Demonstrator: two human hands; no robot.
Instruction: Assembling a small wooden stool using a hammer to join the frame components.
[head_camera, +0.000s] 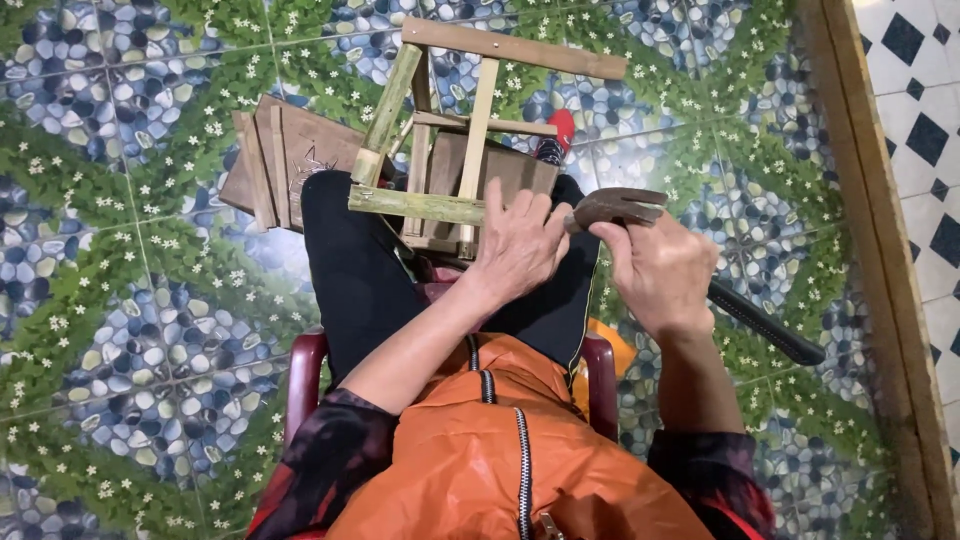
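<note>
A small frame of bamboo and wood (450, 140), built of green bamboo poles and pale wooden slats, rests on the seated person's knees, tilted away toward the floor. The left hand (520, 245) lies flat against the frame's near end, fingers spread over the lower cross pole and the slats just behind it, pressing rather than closing around anything. Just to its right, the right hand (660, 270) is wrapped around a claw hammer (615, 208) close under its metal head, which touches the left hand's knuckles; the black handle runs back past the wrist toward the lower right. A brown wooden board piece (275, 160) lies on the floor to the left of the legs, partly under the frame. The person wears black trousers and an orange zipped vest and sits on a dark red plastic chair (300, 385). The floor (120, 300) is tiled with a pebble and flower pattern.
</note>
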